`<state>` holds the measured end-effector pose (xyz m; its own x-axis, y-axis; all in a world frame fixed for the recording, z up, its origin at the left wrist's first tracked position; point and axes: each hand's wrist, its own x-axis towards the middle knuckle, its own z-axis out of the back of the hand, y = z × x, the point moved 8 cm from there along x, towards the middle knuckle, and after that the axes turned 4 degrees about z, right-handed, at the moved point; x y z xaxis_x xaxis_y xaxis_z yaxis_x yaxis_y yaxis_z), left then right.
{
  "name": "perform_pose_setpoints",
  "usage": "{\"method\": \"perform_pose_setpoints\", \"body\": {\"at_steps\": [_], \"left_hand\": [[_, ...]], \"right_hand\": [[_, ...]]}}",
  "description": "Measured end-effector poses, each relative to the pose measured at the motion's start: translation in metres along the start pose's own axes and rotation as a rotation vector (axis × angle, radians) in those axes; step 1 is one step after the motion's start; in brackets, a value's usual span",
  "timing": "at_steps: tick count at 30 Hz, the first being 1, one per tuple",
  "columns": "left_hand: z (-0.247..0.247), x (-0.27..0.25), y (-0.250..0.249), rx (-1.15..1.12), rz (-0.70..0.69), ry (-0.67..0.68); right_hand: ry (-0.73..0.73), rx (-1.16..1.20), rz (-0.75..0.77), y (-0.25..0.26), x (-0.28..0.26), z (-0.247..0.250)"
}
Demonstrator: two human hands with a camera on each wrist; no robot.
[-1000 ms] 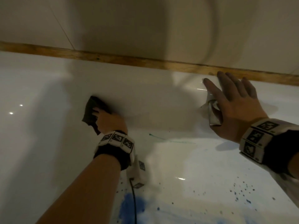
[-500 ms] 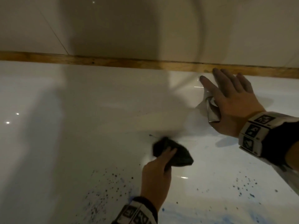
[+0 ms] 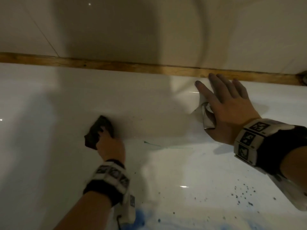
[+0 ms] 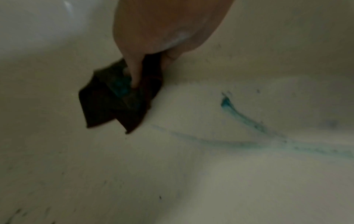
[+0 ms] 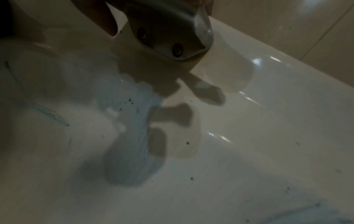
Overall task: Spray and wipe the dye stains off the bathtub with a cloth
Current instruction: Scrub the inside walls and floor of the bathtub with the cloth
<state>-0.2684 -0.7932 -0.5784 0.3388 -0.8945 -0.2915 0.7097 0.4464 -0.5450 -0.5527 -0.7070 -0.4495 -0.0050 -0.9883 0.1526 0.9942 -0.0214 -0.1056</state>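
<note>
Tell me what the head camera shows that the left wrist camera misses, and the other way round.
Only the head view shows the right hand lying flat with straight fingers on the tub's far side, the wooden strip under the wall tiles, and the big blue dye patch near the bottom edge. Only the left wrist view shows blue-green dye soaked into the dark cloth beside a finger. Both show the left hand gripping that cloth against the white bathtub, and the teal streak to its right.
</note>
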Motion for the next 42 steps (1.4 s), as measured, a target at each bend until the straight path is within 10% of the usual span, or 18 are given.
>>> {"method": "perform_pose_setpoints", "body": {"at_steps": [12,20,30,33,38,42], "left_hand": [[-0.032,-0.077,-0.011,0.124,-0.452,0.108],[0.045,-0.049,0.068,-0.525,0.202,-0.146],[-0.022,-0.097,-0.078,0.026,-0.282,0.041],[-0.047,-0.147,-0.099,0.022,-0.746,0.083],[-0.047,-0.158,-0.091,-0.133,-0.914,0.324],[0.018,-0.114,-0.069,-0.621,-0.447,0.077]], "right_hand": [[0.042,-0.030,-0.005,-0.007,-0.003,-0.005],[0.039,-0.020,-0.005,-0.003,-0.002,-0.004],[0.027,-0.014,0.004,-0.001,-0.001,-0.005],[0.038,-0.029,0.015,-0.004,0.000,-0.006],[0.023,-0.028,0.008,-0.002,-0.002,-0.004],[0.010,-0.012,0.021,-0.002,-0.001,-0.004]]}}
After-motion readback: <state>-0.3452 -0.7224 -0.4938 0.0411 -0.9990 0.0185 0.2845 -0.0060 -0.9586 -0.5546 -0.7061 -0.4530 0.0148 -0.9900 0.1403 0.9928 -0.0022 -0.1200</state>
